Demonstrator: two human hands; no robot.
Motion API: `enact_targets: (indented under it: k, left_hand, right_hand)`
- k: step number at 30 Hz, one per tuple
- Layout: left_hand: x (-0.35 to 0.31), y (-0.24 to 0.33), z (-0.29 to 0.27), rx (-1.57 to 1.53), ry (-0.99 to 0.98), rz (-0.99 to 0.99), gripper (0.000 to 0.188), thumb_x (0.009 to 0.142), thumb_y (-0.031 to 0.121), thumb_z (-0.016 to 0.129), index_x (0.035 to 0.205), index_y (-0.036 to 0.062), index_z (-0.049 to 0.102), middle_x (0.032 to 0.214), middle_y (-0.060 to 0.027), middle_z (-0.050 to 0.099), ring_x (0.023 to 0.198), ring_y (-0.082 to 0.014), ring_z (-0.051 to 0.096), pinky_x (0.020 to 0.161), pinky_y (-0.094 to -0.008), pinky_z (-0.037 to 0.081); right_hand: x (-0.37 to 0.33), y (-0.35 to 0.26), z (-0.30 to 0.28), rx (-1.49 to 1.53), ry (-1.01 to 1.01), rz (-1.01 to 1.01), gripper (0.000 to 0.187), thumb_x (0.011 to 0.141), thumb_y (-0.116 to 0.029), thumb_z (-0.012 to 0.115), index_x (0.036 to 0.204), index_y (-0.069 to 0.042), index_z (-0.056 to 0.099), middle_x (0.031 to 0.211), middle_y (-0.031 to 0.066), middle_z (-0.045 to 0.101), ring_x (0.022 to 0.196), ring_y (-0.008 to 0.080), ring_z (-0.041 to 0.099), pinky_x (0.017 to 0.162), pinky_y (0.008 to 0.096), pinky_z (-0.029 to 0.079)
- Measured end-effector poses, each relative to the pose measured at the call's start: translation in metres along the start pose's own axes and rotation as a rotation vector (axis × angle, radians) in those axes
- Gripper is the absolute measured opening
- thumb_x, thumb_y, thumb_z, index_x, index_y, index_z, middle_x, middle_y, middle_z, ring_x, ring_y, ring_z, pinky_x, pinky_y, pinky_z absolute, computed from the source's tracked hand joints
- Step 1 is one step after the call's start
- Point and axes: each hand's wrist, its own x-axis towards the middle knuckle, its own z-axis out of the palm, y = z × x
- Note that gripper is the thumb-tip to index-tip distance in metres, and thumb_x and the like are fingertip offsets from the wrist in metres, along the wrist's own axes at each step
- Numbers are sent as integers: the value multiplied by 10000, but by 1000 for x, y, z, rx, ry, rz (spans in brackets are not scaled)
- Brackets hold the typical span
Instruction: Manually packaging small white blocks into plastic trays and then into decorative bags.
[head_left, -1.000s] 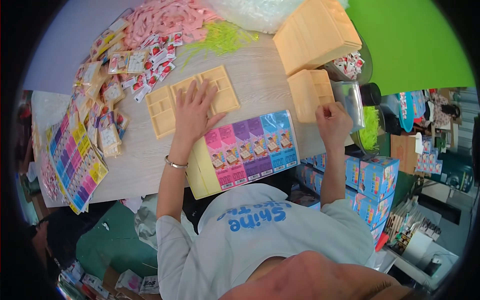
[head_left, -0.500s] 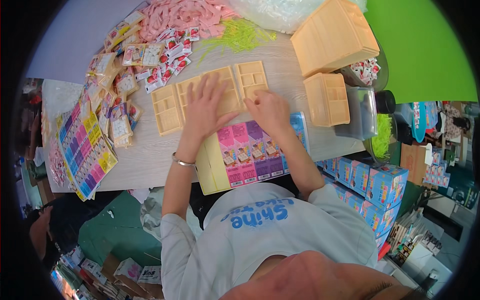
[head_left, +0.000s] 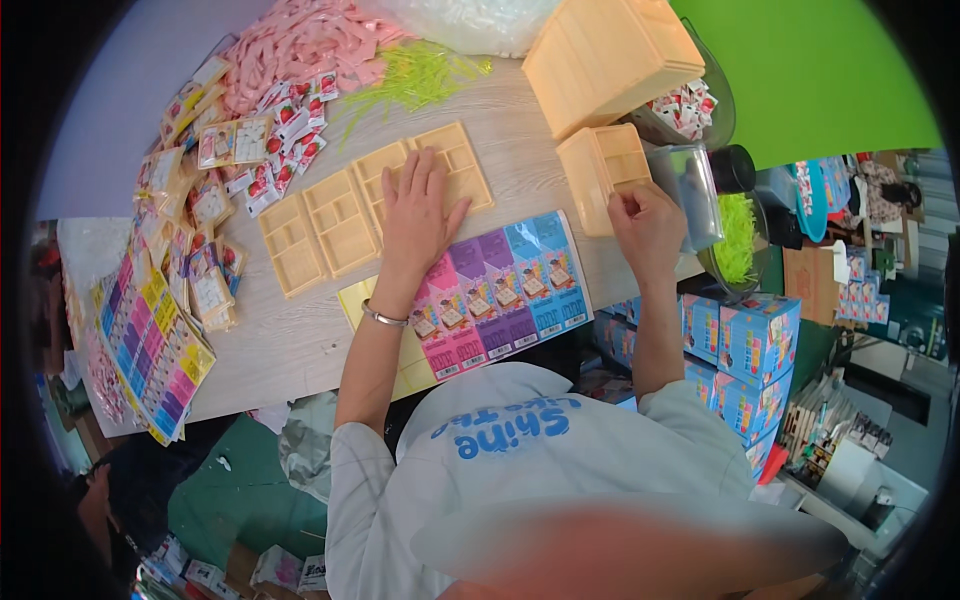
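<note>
My left hand (head_left: 417,215) lies flat with fingers apart over a row of several cream-coloured plastic compartment trays (head_left: 342,218). Its fingertips rest on the trays toward the row's right end, hiding part of them. Over at the right, my right hand (head_left: 650,222) is closed, its curled fingers against the near corner of a short stack of the same trays (head_left: 582,185). What those fingers hold, if anything, is hidden. Just below the row lies a printed sheet (head_left: 497,292) with pink, purple and blue panels, over a yellow sheet (head_left: 360,300).
A taller tray stack (head_left: 610,65) stands behind the short one. Beside it are a clear plastic box (head_left: 690,195) and a bowl of green shreds (head_left: 737,240). Strawberry-print sachets (head_left: 290,140), pink strips (head_left: 300,50), green strips (head_left: 420,75) and filled trays (head_left: 235,142) lie back left.
My right hand has left the rightmost tray and moved right to the short stack. That tray now sits against the row. The whole view has shifted and turned slightly.
</note>
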Motion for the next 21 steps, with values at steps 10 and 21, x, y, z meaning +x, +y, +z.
enact_targets:
  k: [10,21]
  left_hand:
    - [-5,-2,-8,14,-13,-15,454,948,309,629,1287,13,573,1520,-185,468,1467,-329,382,1206,-617,228]
    - [31,21,-3,24,-13,38,586,935,418,641,1443,138,557,1563,-118,454,1502,-359,322,1201,-645,206]
  right_hand:
    - [-12,-66,19,147,98,-146,77,793,-126,759,756,-69,722,701,87,680,599,255,664,549,366,508]
    - [42,-88,102,282,-71,-66,161,922,-182,703,1009,-60,759,783,143,714,625,274,690,580,413,526]
